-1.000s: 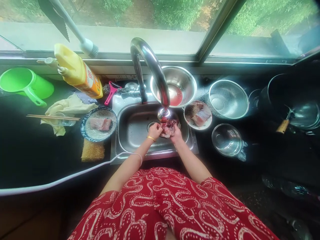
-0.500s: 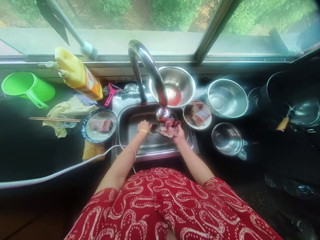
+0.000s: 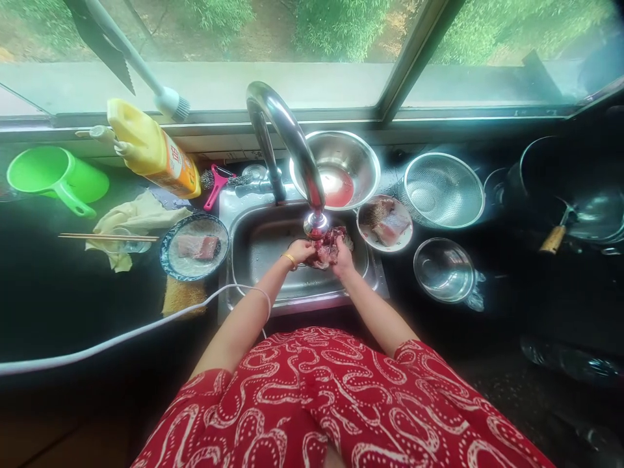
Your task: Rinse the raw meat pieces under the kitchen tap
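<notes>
Under the chrome faucet, a raw fish piece, dark red with pale skin, is held over the steel sink. My right hand grips its right side, the thumb on top and the other fingers mostly hidden beneath. At the left edge my left hand, with a gold bracelet on the wrist, pinches the same piece. Whether water is running cannot be made out. A patterned plate with a pale pink chunk stands at the sink's right rim.
Behind the sink stands a steel bowl with reddish liquid. To the right are a steel colander and a glass bowl. At left lie a blue-rimmed plate with pink flesh and a sponge. A white cable crosses my left forearm.
My left hand has moved right and up from the sink bottom and taken hold of the fish piece. The piece has turned in my right hand, whose thumb now lies over it.
</notes>
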A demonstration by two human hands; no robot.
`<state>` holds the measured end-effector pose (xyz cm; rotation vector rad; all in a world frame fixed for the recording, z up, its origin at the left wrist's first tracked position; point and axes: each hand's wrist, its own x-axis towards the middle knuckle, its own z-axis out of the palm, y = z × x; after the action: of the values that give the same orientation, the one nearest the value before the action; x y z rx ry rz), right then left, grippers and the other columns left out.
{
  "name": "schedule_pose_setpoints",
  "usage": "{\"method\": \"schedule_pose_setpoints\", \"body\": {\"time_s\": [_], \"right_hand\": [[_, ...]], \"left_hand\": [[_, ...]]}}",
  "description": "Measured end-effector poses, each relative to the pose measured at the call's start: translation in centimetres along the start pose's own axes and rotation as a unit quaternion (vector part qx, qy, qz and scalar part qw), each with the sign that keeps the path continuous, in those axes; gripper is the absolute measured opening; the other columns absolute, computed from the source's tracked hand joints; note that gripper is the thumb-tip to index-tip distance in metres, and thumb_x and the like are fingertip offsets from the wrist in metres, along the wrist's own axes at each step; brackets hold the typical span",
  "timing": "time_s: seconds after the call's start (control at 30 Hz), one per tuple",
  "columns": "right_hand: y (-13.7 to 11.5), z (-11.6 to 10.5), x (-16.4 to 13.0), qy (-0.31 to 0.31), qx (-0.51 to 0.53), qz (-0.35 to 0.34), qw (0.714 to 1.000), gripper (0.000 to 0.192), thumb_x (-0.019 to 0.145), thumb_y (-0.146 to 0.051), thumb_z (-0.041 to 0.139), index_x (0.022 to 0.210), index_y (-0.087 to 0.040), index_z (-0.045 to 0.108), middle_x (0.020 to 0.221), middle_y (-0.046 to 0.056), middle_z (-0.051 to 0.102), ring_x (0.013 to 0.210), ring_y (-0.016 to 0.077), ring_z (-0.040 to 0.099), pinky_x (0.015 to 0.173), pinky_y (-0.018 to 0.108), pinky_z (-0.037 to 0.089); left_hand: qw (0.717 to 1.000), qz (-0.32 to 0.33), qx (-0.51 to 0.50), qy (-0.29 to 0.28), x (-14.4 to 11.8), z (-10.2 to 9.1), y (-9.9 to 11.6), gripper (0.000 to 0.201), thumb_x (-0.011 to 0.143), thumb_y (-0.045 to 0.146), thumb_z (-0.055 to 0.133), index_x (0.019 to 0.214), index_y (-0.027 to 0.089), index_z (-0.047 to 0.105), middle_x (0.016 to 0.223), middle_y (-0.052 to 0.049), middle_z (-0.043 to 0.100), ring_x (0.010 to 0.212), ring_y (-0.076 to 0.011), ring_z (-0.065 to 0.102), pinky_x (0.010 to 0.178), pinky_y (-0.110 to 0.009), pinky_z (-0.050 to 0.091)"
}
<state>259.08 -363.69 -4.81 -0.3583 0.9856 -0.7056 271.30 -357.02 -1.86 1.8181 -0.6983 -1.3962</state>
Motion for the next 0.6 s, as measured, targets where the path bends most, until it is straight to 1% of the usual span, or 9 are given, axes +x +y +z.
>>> {"method": "schedule_pose_setpoints", "body": {"time_s": [0.1,0.17,0.23,0.3,0.33,0.4,0.47,0.53,0.6], "right_hand": [[0.0,-0.1,0.2,0.010,-0.004,-0.008,1.000,0.020,0.092,-0.025,0.049,0.097,-0.015,0.066,0.090,0.002,0.074,0.077,0.0138,0.070,0.075,0.028,0.058],[0.3,-0.1,0.3,0.004,-0.008,-0.006,1.000,0.021,0.092,-0.027,0.050,0.098,-0.015,0.066,0.090,0.003,0.074,0.077,0.0140,0.070,0.075,0.029,0.058],[0.7,-0.3,0.5,-0.011,-0.006,-0.003,1.000,0.022,0.092,-0.029,0.050,0.099,-0.015,0.065,0.092,0.003,0.074,0.078,0.0142,0.070,0.077,0.030,0.057],[1.0,-0.4,0.7,-0.025,-0.002,0.005,1.000,0.023,0.092,-0.031,0.051,0.102,-0.015,0.064,0.093,0.003,0.074,0.081,0.0145,0.070,0.078,0.030,0.057],[1.1,-0.4,0.8,-0.028,-0.002,0.009,1.000,0.024,0.092,-0.032,0.051,0.102,-0.015,0.064,0.094,0.004,0.074,0.081,0.0145,0.070,0.078,0.030,0.057],[1.1,-0.4,0.9,-0.030,-0.008,0.014,0.999,0.024,0.092,-0.031,0.051,0.103,-0.015,0.064,0.095,0.004,0.074,0.081,0.0141,0.070,0.078,0.030,0.057],[0.9,-0.4,1.0,-0.020,-0.008,0.016,1.000,0.023,0.092,-0.030,0.051,0.100,-0.015,0.065,0.093,0.004,0.074,0.079,0.0136,0.070,0.077,0.028,0.057],[0.6,-0.4,1.1,-0.015,0.001,0.022,1.000,0.023,0.093,-0.031,0.049,0.096,-0.015,0.066,0.089,0.004,0.074,0.078,0.0139,0.070,0.077,0.028,0.058],[0.4,-0.6,1.1,-0.036,-0.001,0.027,0.999,0.026,0.093,-0.034,0.048,0.093,-0.016,0.066,0.087,0.005,0.074,0.079,0.0154,0.070,0.079,0.030,0.058]], "left_hand": [[1.000,0.008,-0.007,0.006,0.0,0.0,-0.1,0.014,0.059,0.022,0.056,0.048,0.014,0.050,0.047,0.004,0.042,0.047,-0.0057,0.035,0.047,-0.019,0.025],[1.000,0.005,-0.019,0.005,-0.1,0.0,-0.2,0.011,0.056,0.020,0.056,0.048,0.013,0.051,0.048,0.004,0.044,0.047,-0.0063,0.038,0.047,-0.019,0.026],[0.998,-0.006,-0.064,-0.011,-0.4,0.0,-0.3,0.008,0.055,0.020,0.059,0.053,0.012,0.056,0.051,0.003,0.050,0.049,-0.0077,0.043,0.048,-0.019,0.030],[0.992,-0.023,-0.120,-0.024,-0.6,0.2,-0.3,0.013,0.054,0.022,0.062,0.061,0.012,0.060,0.056,0.001,0.056,0.053,-0.0094,0.048,0.051,-0.020,0.035],[0.989,-0.031,-0.141,-0.019,-0.7,0.4,-0.4,0.016,0.054,0.023,0.063,0.064,0.011,0.061,0.058,0.001,0.057,0.054,-0.0097,0.049,0.052,-0.020,0.036],[0.985,-0.041,-0.168,0.007,-0.8,0.7,-0.6,0.016,0.054,0.024,0.063,0.065,0.012,0.060,0.058,0.001,0.057,0.054,-0.0093,0.049,0.053,-0.021,0.036],[0.982,-0.041,-0.182,0.036,-0.9,1.0,-0.8,0.013,0.056,0.024,0.060,0.062,0.013,0.058,0.055,0.003,0.053,0.052,-0.0080,0.045,0.052,-0.020,0.032],[0.982,-0.035,-0.182,0.046,-0.9,1.2,-0.9,0.009,0.058,0.022,0.058,0.059,0.014,0.054,0.053,0.004,0.050,0.050,-0.0072,0.041,0.050,-0.020,0.028],[0.983,-0.035,-0.175,0.044,-0.9,1.5,-1.1,0.008,0.059,0.021,0.056,0.056,0.014,0.052,0.051,0.004,0.049,0.049,-0.0073,0.039,0.050,-0.021,0.026]]}}
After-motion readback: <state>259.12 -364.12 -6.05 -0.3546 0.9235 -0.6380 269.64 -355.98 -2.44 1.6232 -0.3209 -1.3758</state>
